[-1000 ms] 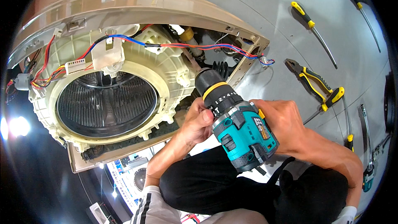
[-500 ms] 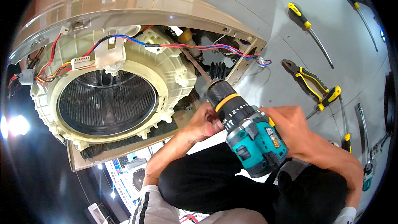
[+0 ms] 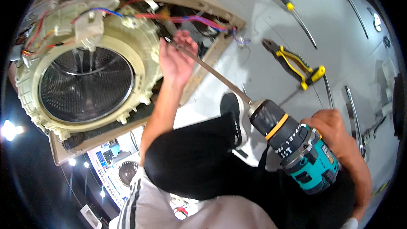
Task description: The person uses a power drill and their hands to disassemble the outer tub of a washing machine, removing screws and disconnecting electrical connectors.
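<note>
My right hand [image 3: 332, 129] is closed round the grip of a teal-and-black cordless drill [image 3: 311, 165], its handle mostly hidden under the body. From the drill's chuck a long, thin, brownish bit [image 3: 216, 73] points up and left. Its tip crosses in front of my left hand [image 3: 179, 61], which is palm up with thumb and fingers apart; whether they touch the tip is hard to tell. Just left of that hand sits the cream plastic tub [image 3: 142, 61] of an opened front-load washing machine, with its metal drum [image 3: 87, 85] visible inside. Red and blue wires [image 3: 182, 17] run above the hand.
On the grey floor to the right lie yellow-and-black pliers [image 3: 294, 63], a screwdriver [image 3: 295, 17], another screwdriver [image 3: 352, 4] and a long metal tool [image 3: 352, 110]. The machine's beige cabinet edge [image 3: 207, 65] is beside my left hand. My shoe [image 3: 234, 118] rests below the bit.
The drill has moved back from the machine, down and right, so its long bit is exposed. My left hand has left the chuck and reached up to the bit's tip. The view has shifted.
</note>
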Available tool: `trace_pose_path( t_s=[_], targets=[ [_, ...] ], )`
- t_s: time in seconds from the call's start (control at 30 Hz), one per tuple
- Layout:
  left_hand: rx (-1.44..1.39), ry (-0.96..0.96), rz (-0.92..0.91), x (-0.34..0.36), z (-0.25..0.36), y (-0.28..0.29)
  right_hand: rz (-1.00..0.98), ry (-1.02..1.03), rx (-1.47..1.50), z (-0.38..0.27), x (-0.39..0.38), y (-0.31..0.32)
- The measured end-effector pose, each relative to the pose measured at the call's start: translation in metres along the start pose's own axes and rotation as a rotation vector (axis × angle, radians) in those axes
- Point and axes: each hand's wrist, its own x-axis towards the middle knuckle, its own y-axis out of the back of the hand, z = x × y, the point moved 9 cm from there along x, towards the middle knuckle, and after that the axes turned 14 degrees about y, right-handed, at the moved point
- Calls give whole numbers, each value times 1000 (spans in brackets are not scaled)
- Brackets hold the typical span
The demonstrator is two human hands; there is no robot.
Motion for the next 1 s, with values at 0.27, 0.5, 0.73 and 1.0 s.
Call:
trace_pose_path(
  t_s=[0.27, 0.5, 0.73, 1.0],
  targets=[
    [481, 45, 270, 11, -34, 64, -78, -44, -103, -4, -45, -1],
    [1239, 500, 296, 15, -180, 126, -109, -326, -97, 21, -82, -3],
    [1860, -43, -6, 22, -195, 105, -42, -310, 33, 27, -63, -7],
    [1934, -135, -136, 10, -197, 93, 88, -163, 158, 25, -39, -24]
  ],
)
